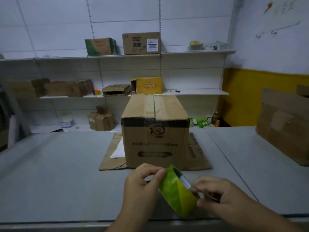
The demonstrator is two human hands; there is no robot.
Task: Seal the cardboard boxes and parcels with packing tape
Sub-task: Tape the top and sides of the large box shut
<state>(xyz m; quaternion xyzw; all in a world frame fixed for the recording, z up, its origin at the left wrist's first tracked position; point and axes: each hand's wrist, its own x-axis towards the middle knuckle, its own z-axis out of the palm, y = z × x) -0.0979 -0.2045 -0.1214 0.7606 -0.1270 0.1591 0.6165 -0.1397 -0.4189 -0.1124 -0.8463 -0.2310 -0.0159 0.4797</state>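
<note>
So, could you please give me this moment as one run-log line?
left hand: pinches tape roll | right hand: grips tape roll | box: upright on flattened cardboard, untouched

A cardboard box (155,139) stands on a flattened cardboard sheet (110,158) mid-way across the table (58,173), a tape roll (177,193) before it, a second box (284,128) far right, shelves (192,92) behind.

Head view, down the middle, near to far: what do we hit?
tape roll → cardboard box → yellow box on the shelf
</note>
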